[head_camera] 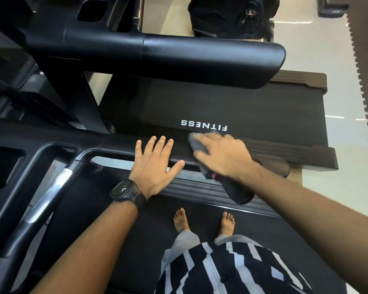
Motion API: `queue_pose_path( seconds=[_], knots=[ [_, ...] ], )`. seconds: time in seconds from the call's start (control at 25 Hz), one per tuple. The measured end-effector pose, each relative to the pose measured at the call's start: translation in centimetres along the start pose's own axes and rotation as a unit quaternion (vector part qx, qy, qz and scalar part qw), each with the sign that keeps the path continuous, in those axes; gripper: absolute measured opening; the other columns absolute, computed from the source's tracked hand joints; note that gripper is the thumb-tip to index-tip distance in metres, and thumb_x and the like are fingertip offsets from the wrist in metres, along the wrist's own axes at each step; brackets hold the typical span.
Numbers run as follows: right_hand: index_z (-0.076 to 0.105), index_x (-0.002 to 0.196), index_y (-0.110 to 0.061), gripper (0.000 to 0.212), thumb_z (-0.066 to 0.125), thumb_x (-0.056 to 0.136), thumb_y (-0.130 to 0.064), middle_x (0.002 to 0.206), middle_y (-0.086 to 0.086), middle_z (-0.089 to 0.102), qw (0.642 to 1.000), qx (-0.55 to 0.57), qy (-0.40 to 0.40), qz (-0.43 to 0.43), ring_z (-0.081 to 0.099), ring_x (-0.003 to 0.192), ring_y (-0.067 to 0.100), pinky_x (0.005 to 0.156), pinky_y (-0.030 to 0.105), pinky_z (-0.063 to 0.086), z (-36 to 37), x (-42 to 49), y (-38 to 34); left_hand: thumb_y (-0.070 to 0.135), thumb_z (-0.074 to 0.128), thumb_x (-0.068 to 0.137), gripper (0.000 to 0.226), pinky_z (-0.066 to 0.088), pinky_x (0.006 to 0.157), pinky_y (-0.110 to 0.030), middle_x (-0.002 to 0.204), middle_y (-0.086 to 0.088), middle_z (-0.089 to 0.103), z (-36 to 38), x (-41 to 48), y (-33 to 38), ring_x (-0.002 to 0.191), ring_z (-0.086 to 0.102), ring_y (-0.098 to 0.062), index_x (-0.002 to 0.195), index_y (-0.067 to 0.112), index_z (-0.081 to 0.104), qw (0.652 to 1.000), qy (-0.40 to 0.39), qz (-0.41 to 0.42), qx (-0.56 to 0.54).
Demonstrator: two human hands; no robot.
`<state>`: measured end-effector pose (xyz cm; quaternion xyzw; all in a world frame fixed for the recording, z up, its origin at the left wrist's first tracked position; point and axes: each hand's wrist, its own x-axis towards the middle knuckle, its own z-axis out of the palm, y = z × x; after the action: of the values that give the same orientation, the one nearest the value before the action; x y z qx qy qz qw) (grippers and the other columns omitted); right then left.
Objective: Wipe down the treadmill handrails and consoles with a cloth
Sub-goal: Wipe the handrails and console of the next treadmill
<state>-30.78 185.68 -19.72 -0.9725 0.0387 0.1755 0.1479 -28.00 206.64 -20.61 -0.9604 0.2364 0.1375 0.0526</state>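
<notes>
Feet (182, 221) are standing bare on the belt (115, 230). Above them the left hand (155, 166) is lying flat, fingers spread, bracing on the near handrail (119, 144). Just beside it, the right hand (223, 155) is clutching the cloth (236, 189) against that rail. Firm, overlapping strokes toward the rail's end are probably serving best. Blur is smearing the right fingertips, and the console (30, 158) is being cut off at the left.

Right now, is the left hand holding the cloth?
No, the left hand lies flat with straight fingers on the handrail, and the cloth is under the right hand.
</notes>
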Motion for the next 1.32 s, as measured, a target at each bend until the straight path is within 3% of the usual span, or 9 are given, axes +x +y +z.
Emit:
queue_pose_path(
  seconds=[0.12, 0.28, 0.4, 0.6, 0.72, 0.92, 1.04, 1.2, 1.32],
  knots=[
    [0.058, 0.125, -0.029, 0.041, 0.034, 0.097, -0.049, 0.129, 0.006, 0.062, 0.991, -0.003, -0.010, 0.134, 0.057, 0.118, 0.036, 0.095, 0.048, 0.042, -0.3, 1.2, 0.2, 0.069, 0.008, 0.088, 0.084, 0.006, 0.121, -0.057, 0.164, -0.003, 0.016, -0.2, -0.2, 0.5, 0.151, 0.009, -0.025, 0.156, 0.021, 0.014, 1.000, -0.012, 0.010, 0.000],
    [0.042, 0.145, -0.035, 0.052, 0.032, 0.098, -0.055, 0.146, -0.001, 0.052, 0.997, -0.018, 0.056, -0.044, 0.055, 0.118, 0.033, 0.095, 0.048, 0.045, 1.2, -2.0, 0.3, 0.072, -0.001, 0.084, 0.089, 0.006, 0.121, -0.057, 0.164, -0.003, 0.017, 0.0, -0.4, 1.2, 0.151, 0.010, -0.025, 0.156, 0.021, 0.014, 1.000, -0.002, 0.009, 0.006],
    [0.057, 0.130, -0.031, 0.042, 0.036, 0.097, -0.048, 0.132, 0.006, 0.060, 0.990, 0.021, -0.004, 0.139, 0.057, 0.117, 0.037, 0.095, 0.048, 0.044, -1.1, 0.1, 1.4, 0.071, 0.002, 0.086, 0.087, 0.006, 0.120, -0.058, 0.164, -0.003, 0.016, 0.1, -0.3, 1.5, 0.151, 0.010, -0.025, 0.156, 0.021, 0.013, 1.000, -0.010, 0.010, 0.004],
    [0.040, 0.147, -0.031, 0.055, 0.032, 0.098, -0.054, 0.142, 0.002, 0.053, 0.993, -0.069, 0.081, -0.060, 0.056, 0.114, 0.035, 0.087, 0.047, 0.047, 1.7, -3.8, 1.4, 0.070, 0.006, 0.088, 0.084, 0.006, 0.120, -0.058, 0.163, -0.003, 0.018, 0.2, -0.3, 2.1, 0.151, 0.011, -0.025, 0.156, 0.021, 0.014, 1.000, 0.002, 0.007, 0.010],
    [0.052, 0.134, -0.030, 0.043, 0.034, 0.098, -0.046, 0.133, 0.006, 0.058, 0.992, 0.004, 0.018, 0.125, 0.055, 0.116, 0.037, 0.093, 0.049, 0.044, -0.7, -1.1, 2.0, 0.069, 0.010, 0.088, 0.083, 0.006, 0.120, -0.057, 0.164, -0.002, 0.016, -0.1, -0.3, 2.6, 0.151, 0.009, -0.024, 0.156, 0.021, 0.013, 1.000, -0.009, 0.013, 0.007],
    [0.043, 0.145, -0.032, 0.054, 0.032, 0.095, -0.050, 0.140, 0.001, 0.054, 0.997, -0.037, 0.061, -0.018, 0.053, 0.120, 0.034, 0.092, 0.047, 0.045, 1.1, -3.1, 2.4, 0.069, 0.010, 0.088, 0.084, 0.006, 0.121, -0.057, 0.164, -0.002, 0.016, -0.2, -0.4, 3.1, 0.151, 0.009, -0.024, 0.156, 0.021, 0.014, 1.000, -0.006, 0.014, 0.005],
    [0.058, 0.127, -0.031, 0.042, 0.035, 0.094, -0.045, 0.130, 0.005, 0.061, 0.987, 0.029, 0.009, 0.156, 0.057, 0.118, 0.037, 0.096, 0.048, 0.044, -1.1, -1.0, 3.4, 0.070, 0.009, 0.087, 0.085, 0.006, 0.121, -0.057, 0.164, -0.003, 0.015, -0.3, -0.3, 3.4, 0.151, 0.008, -0.024, 0.156, 0.021, 0.012, 1.000, -0.021, 0.015, 0.004],
    [0.042, 0.146, -0.031, 0.056, 0.029, 0.094, -0.050, 0.141, 0.000, 0.054, 0.995, -0.068, 0.073, -0.019, 0.052, 0.123, 0.037, 0.091, 0.047, 0.045, 1.7, -5.1, 3.0, 0.072, 0.004, 0.086, 0.088, 0.007, 0.121, -0.057, 0.164, -0.002, 0.017, -0.2, -0.3, 3.7, 0.151, 0.010, -0.024, 0.156, 0.021, 0.013, 1.000, -0.007, 0.011, 0.012],
    [0.058, 0.126, -0.030, 0.041, 0.033, 0.096, -0.044, 0.128, 0.006, 0.062, 0.989, 0.031, 0.010, 0.144, 0.057, 0.115, 0.036, 0.093, 0.048, 0.044, -1.3, -1.5, 4.0, 0.070, 0.010, 0.088, 0.084, 0.007, 0.121, -0.057, 0.164, -0.002, 0.016, -0.2, -0.1, 4.2, 0.151, 0.009, -0.024, 0.156, 0.021, 0.013, 1.000, -0.020, 0.017, 0.006]
  ],
)
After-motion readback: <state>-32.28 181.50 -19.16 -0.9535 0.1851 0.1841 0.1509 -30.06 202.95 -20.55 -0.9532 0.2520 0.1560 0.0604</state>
